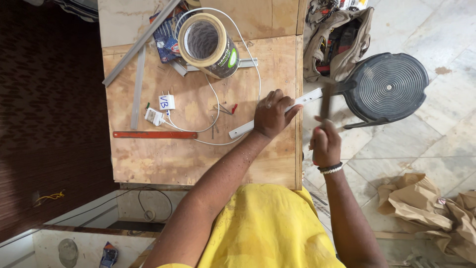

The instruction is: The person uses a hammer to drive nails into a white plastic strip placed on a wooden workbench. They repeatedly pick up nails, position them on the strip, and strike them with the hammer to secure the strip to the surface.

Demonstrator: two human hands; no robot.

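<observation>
Far to the left of your grip, a red ruler lay flat on the plywood table, with a long grey metal strip standing lengthwise above it. Closer in, a small white plug and a white adapter sat side by side, their white cable looping past a big open paint can and back toward your hand. A few loose nails lay just left of your knuckles.

Your left hand pressed down on a white plastic strip, fingers curled over it and clamping it to the table near the right edge. The strip ran slantwise under that hand, its far end sticking out past the table's edge.

Your right hand, with a beaded band at the wrist, was clenched round the handle of a tool just beyond the strip's overhanging end. The tool was blurred, so its kind could not be told.

Right of that grip stood a dark round stool on the tiled floor, a tool bag behind it, and crumpled brown paper lower down.
</observation>
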